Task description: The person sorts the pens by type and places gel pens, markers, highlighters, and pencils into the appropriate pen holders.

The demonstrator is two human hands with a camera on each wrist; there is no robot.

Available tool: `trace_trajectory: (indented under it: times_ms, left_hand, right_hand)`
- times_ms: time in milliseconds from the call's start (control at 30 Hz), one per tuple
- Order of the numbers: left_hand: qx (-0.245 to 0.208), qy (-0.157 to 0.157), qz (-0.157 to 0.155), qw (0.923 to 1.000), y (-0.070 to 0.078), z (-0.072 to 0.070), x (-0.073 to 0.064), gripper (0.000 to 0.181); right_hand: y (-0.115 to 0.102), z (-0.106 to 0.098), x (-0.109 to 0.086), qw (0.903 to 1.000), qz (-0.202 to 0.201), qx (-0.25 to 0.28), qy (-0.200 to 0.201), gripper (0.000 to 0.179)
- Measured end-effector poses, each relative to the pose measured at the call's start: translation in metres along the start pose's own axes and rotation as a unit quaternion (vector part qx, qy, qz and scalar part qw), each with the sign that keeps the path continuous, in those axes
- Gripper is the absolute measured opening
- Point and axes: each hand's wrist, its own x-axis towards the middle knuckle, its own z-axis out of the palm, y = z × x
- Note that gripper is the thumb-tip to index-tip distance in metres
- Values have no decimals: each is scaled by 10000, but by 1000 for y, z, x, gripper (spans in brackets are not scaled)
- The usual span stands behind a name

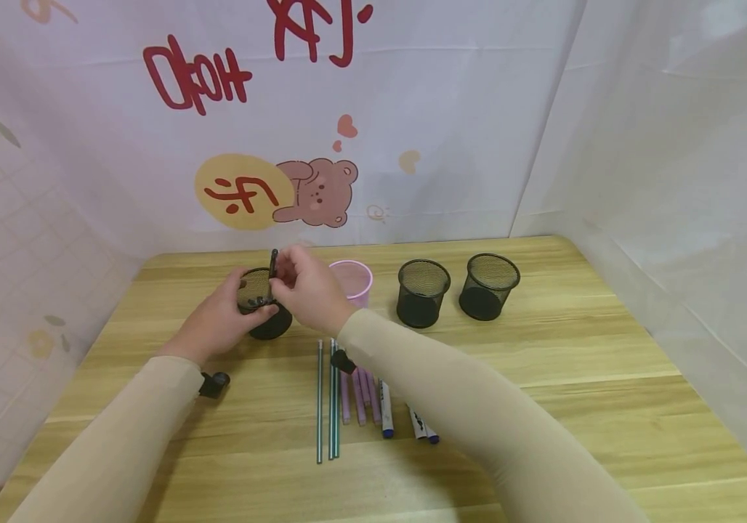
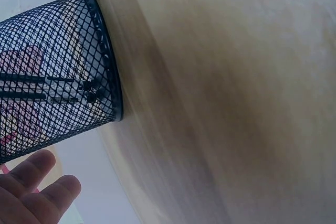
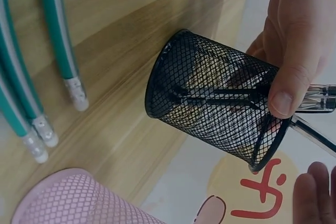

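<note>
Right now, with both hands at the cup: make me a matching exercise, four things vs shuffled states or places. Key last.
Things:
1. left hand
2. pencils
3. right hand
4. pink cup

States or places:
A. holding a pen
B. upright, to the right of the gripped cup
C. gripping a black cup
D. green, lying on the table

Pairs: 1-C, 2-D, 3-A, 4-B

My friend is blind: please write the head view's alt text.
A person's left hand grips a black mesh cup; the right hand holds a pen at its rim. Pencils and markers lie closer; three more cups stand to the right.
</note>
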Motion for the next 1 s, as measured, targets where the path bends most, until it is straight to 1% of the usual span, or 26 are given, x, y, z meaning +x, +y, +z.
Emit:
trace_trajectory:
  times_ms: [133,200,400,567,700,800,867,1000]
  left_hand:
    - [26,37,36,10000,1,1,0,114]
    - [-4,45,54,10000,1,1,1,113]
    - [-1,57,8,10000,2,1,0,105]
    - [65,43,-14,10000,2,1,0,106]
    - [37,78,18,10000,2,1,1,104]
    - [65,89,-12,9999,1,1,1,107]
    - [116,66,-66,9999,2,1,1,111]
    - [218,8,-187,9996,2,1,1,119]
  right_hand:
    - [1,0,-1,9997,168,-102,-168,14]
    - [2,-1,-1,9993,248,-128,-237,13]
    - [3,-5,-4,9987,423,-67,-265,18]
    - [4,-10,-8,9987,445,92,-233,20]
    - [7,-14,-12,9980,441,369,-245,24]
    - [8,-20,-16,9978,426,433,-272,26]
    - [9,-24,-20,9979,423,386,-295,27]
    - [7,-38,-28,9991,321,69,-267,28]
